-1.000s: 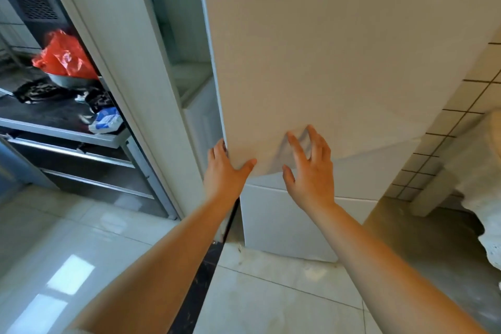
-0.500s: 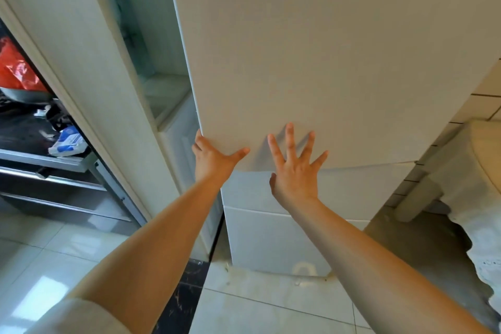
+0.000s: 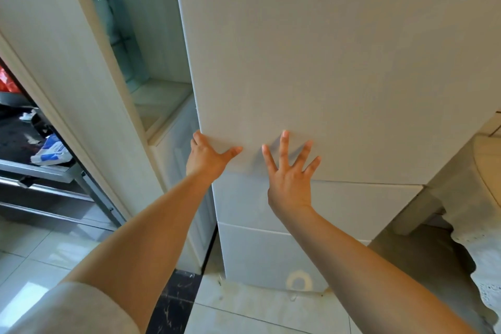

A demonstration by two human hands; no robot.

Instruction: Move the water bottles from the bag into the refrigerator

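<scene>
Refrigerator door (image 3: 339, 62) fills the upper frame; interior contents hidden. Left hand (image 3: 207, 158) grips its lower left edge, fingers wrapped behind. Right hand (image 3: 290, 173) presses flat, fingers spread. No legible labels.

left hand (image 3: 207, 158) fingers hidden behind refrigerator door (image 3: 325, 62)

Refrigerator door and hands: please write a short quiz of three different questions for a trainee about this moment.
1. True or false: the right hand lies with spread fingers on the refrigerator door.
2. What does the left hand hold? A) a bottle B) the door's left edge C) a bag
3. Fill in: no water ____ is in view.

Key: 1 true; 2 B; 3 bottle.
</scene>
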